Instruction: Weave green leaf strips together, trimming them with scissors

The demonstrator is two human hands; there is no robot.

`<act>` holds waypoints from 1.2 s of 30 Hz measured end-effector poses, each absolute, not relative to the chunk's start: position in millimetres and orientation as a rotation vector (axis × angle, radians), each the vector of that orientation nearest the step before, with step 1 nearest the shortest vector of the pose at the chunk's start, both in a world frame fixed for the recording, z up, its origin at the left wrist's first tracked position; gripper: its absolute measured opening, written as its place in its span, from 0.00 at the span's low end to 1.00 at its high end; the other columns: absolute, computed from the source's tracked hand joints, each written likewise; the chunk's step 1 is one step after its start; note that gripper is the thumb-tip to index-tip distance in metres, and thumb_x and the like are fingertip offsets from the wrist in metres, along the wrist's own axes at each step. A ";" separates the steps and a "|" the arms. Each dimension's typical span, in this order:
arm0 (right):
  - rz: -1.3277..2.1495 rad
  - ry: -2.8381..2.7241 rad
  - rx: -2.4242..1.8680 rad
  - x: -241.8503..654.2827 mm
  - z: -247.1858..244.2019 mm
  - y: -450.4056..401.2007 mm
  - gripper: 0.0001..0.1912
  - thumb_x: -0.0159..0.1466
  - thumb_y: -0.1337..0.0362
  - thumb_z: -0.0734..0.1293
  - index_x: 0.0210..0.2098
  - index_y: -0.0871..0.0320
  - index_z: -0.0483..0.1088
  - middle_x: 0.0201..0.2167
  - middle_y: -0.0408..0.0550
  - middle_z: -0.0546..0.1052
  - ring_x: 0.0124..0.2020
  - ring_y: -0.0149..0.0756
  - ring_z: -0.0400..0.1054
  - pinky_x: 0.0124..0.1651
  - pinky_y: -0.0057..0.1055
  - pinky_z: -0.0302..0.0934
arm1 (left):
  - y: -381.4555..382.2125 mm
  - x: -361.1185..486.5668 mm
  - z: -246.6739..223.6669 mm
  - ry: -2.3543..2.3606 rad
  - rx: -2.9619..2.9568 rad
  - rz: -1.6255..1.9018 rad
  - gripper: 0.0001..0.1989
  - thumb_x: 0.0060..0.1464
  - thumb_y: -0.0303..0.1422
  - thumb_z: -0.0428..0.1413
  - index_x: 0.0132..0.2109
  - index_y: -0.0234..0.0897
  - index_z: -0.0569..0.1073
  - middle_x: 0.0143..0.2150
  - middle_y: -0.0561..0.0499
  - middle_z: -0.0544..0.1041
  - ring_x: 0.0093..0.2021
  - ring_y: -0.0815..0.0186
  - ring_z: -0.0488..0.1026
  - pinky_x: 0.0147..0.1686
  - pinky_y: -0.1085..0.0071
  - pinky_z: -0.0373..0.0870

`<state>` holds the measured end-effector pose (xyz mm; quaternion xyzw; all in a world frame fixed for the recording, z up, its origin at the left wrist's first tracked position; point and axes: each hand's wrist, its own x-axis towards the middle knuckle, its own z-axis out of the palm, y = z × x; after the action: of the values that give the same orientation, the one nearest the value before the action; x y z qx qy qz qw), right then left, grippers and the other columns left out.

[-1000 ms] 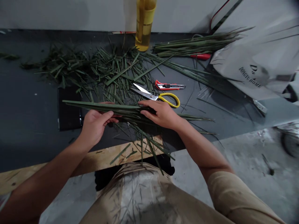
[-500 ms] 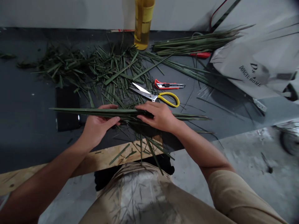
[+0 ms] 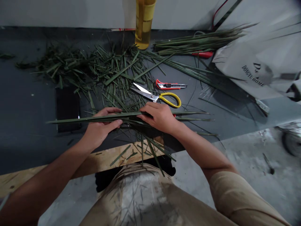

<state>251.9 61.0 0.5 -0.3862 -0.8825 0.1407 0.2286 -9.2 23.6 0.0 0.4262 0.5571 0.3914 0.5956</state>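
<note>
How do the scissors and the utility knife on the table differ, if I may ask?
The scissors have yellow looped handles; the utility knife has a straight red body. The scissors' steel blades stand open; the utility knife shows one narrow blade. Both lie flat on the dark table.

Dark workbench (image 3: 28, 103), plywood edge (image 3: 98, 163), scattered palm-leaf strips (image 3: 113, 75), yellow-handled scissors (image 3: 152, 97), red utility knife (image 3: 170, 85)

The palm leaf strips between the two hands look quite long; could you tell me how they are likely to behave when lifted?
The palm leaf strips will probably feel light and fairly stiff lengthwise, since one end sticks out nearly straight past the left hand. Their thin tips may droop slightly. They could slip apart, as they fan out unbound beside the right hand.
</note>
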 end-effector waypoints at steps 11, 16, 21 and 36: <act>0.339 -2.413 -1.036 251.9 -2.0 62.4 0.14 0.76 0.59 0.63 0.43 0.60 0.78 0.36 0.51 0.81 0.36 0.36 0.74 0.38 0.31 0.62 | 24.4 -8.9 0.2 1.267 0.997 0.871 0.20 0.49 0.37 0.72 0.49 0.38 0.81 0.36 0.52 0.83 0.33 0.67 0.78 0.35 0.74 0.76; 0.317 -2.429 -1.048 252.4 -2.5 62.9 0.13 0.76 0.60 0.64 0.44 0.59 0.78 0.37 0.50 0.81 0.38 0.36 0.74 0.39 0.30 0.62 | 24.0 -9.6 -0.1 1.271 1.022 0.869 0.20 0.49 0.38 0.73 0.48 0.39 0.81 0.36 0.51 0.84 0.33 0.67 0.78 0.35 0.74 0.76; 0.221 -2.431 -1.016 252.7 -2.6 63.8 0.12 0.75 0.60 0.65 0.43 0.60 0.78 0.36 0.50 0.81 0.38 0.37 0.76 0.39 0.31 0.62 | 22.9 -11.3 -0.1 1.310 1.102 0.818 0.22 0.50 0.40 0.72 0.51 0.39 0.81 0.39 0.50 0.86 0.37 0.62 0.82 0.39 0.70 0.78; 0.158 -2.395 -1.083 258.3 -4.7 69.7 0.10 0.72 0.60 0.68 0.41 0.59 0.80 0.35 0.50 0.82 0.35 0.36 0.76 0.39 0.32 0.63 | 24.9 -4.6 1.1 1.222 0.931 0.938 0.13 0.54 0.37 0.68 0.43 0.36 0.78 0.35 0.49 0.84 0.36 0.62 0.82 0.37 0.69 0.78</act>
<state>258.3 69.7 -4.7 -0.3981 -0.8802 0.0582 0.2516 -4.6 24.9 1.1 0.4053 0.5318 0.4081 0.6216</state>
